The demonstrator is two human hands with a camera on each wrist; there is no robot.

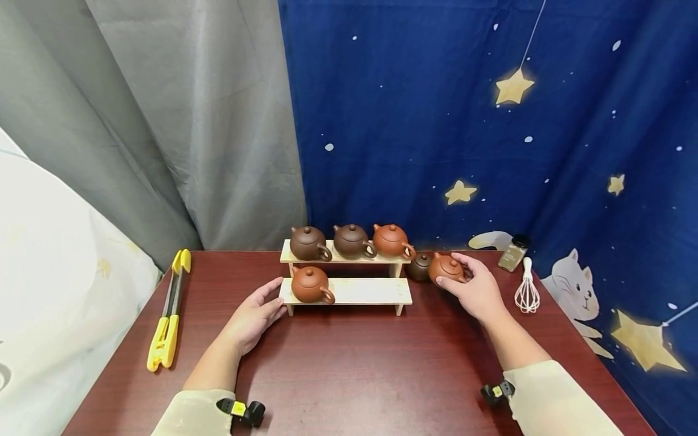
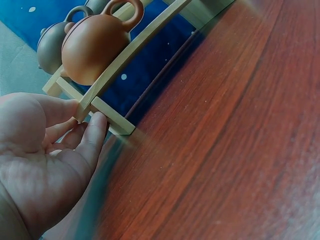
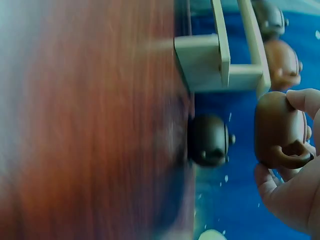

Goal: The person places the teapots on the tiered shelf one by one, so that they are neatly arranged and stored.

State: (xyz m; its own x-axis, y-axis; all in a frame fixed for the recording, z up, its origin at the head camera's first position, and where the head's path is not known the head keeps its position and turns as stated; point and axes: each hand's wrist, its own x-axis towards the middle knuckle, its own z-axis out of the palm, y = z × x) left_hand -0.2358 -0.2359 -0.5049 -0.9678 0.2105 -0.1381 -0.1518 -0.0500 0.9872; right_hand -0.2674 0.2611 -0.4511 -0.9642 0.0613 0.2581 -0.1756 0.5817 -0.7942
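Observation:
In my right hand (image 1: 480,290) I hold a reddish-brown teapot (image 1: 444,268), thumb and fingers gripping its body; the right wrist view shows it raised above the table, handle toward the palm. My left hand (image 1: 257,318) pinches the left end of the lower board of a two-step wooden rack (image 1: 371,292). On that board, at the left, sits another reddish-brown teapot (image 1: 309,284). The upper board carries two dark brown teapots, one at the left (image 1: 308,243) and one in the middle (image 1: 351,241), and a reddish-brown teapot (image 1: 390,240) at the right.
A dark brown teapot (image 1: 419,268) stands on the table just right of the rack, partly behind the held one. Yellow-handled tongs (image 1: 169,312) lie far left. A black-capped jar (image 1: 514,254) and a white whisk (image 1: 527,287) are at the right. Curtains hang behind the table (image 1: 349,369).

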